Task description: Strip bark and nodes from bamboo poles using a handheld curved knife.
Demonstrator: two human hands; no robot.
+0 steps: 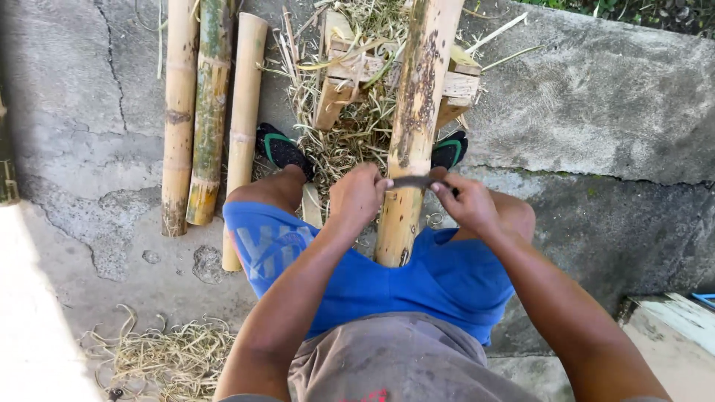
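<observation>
Both hands — left hand (357,195), right hand (468,201) — grip blade (412,181) crosswise; bamboo pole (414,119) points away.

bamboo pole (414,112): yellow-brown, mottled, slanted between knees | blade (410,181): dark, thin, probably metal, lying across the pole

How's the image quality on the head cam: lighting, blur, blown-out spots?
Head view: hard daylight; concrete floor at lower left is blown out to white. Left hand, right hand and the bamboo pole between them are sharp, no motion blur. Slight wide-angle stretch towards the forearms at the bottom edge.
</observation>
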